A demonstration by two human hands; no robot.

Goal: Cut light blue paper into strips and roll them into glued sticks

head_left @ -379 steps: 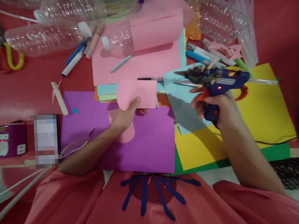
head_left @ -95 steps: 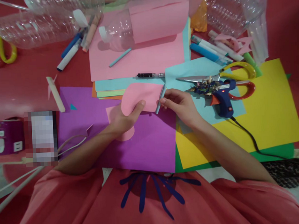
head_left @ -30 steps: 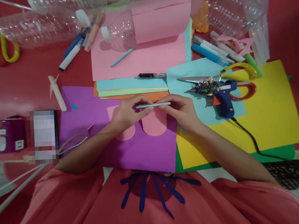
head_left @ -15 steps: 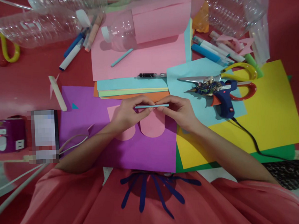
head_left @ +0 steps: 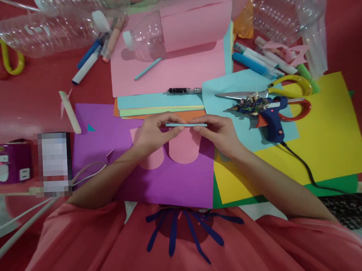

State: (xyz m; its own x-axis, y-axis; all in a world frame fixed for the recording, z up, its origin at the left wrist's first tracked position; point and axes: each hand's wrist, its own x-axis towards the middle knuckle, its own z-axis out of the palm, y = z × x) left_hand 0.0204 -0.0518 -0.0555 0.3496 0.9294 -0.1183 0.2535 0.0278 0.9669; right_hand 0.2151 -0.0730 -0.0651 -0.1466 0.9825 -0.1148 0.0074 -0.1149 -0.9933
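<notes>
A thin light-blue paper roll (head_left: pixel 186 125) lies level between my two hands. My left hand (head_left: pixel 159 132) pinches its left part between thumb and fingers. On the right part, my right hand (head_left: pixel 218 132) has its thumb and fingertips closed as well. Below the roll are two pink paper pieces with rounded lower ends, one pink piece (head_left: pixel 184 147) in the middle and another pink piece (head_left: pixel 153 156) partly under my left hand. Both rest on a purple sheet (head_left: pixel 177 187). A second blue paper roll (head_left: pixel 148 69) lies farther back on a pink sheet (head_left: pixel 193 71).
A blue glue gun (head_left: pixel 275 123) and yellow-and-red scissors (head_left: pixel 295 84) lie at the right on coloured sheets. Behind stands clutter: a bottle wrapped in pink paper (head_left: pixel 197 25), a clear bottle (head_left: pixel 50 33), markers (head_left: pixel 256 64). A phone (head_left: pixel 54 165) lies at the left.
The blue paper roll has shifted slightly to the right and away from my body, with both hands moving along. The other things look unmoved.
</notes>
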